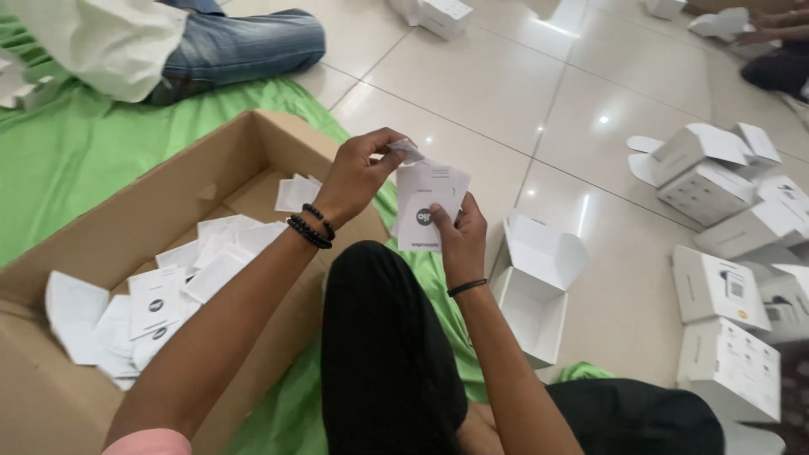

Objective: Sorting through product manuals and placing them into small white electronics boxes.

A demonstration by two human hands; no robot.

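Observation:
My right hand (459,232) grips the lower edge of a small white paper leaflet (425,202) with a round black mark on it, held up over my knee. My left hand (358,173) pinches the leaflet's top corner, which is folded over. Both wrists wear black bead or band bracelets. Just right of my right hand an open white carton (539,295) stands on the floor with its lid flap up and nothing visible inside.
A large brown cardboard box (168,194) at the left holds several white leaflets. It rests on a green cloth (76,152). Several white cartons (725,219) are piled at the right. Another person's leg in jeans (236,46) lies at the top left.

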